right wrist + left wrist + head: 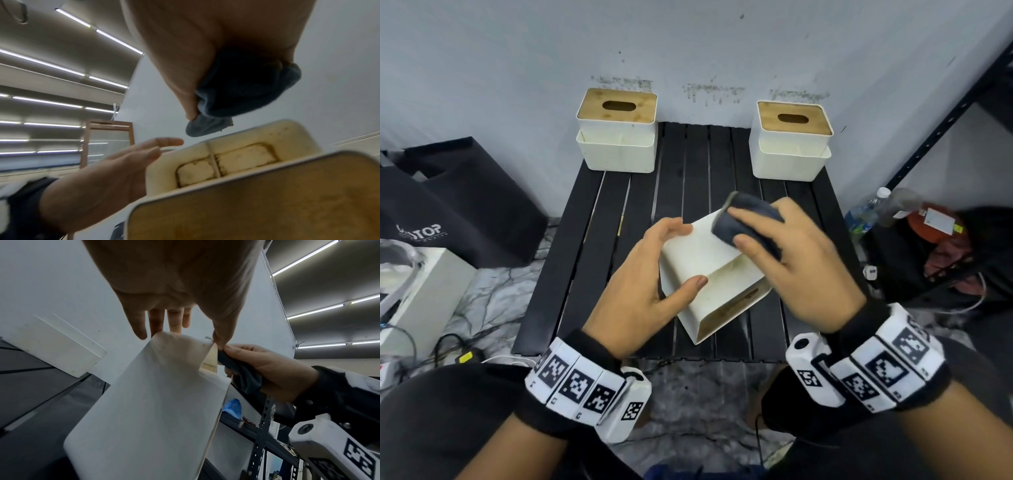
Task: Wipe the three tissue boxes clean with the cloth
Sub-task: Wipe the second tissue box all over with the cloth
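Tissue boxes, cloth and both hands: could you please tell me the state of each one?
Middle tissue box: tipped on its side, bamboo lid facing the person.
Back left tissue box: upright, lid on.
Back right tissue box: upright, lid on.
Cloth: bunched, against the tipped box.
Left hand: fingers straight, steadying the box.
Right hand: gripping the cloth.
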